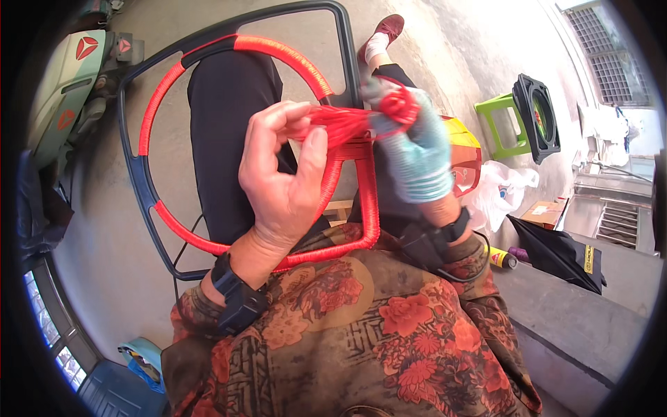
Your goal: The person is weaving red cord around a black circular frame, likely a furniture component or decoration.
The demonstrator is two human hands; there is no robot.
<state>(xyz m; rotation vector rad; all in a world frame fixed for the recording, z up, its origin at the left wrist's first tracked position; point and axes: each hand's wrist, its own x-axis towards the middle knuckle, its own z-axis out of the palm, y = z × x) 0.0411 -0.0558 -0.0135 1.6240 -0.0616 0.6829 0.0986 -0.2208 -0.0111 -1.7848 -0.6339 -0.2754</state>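
Note:
A dark frame [342, 42] with a large ring inside it rests across my lap, its ring and lower right part wrapped in red cord [281, 52]. Above its right side, a loose bundle of red cord [340, 125] stretches between my two hands. My left hand [281, 170] is bare, with curled fingers and thumb at the bundle's left end. My right hand [420, 149], in a light blue and grey glove, grips the bundle's right end, where the cord is looped into a knot-like bunch. Motion blurs the right fingers and part of the cord.
To the right stand a green stool [504, 125] with a black frame [538, 118] leaning on it, a white plastic bag [500, 191], a yellow and red package [464, 156] and a folded black umbrella [559, 250]. A light green scooter [76, 76] is at far left.

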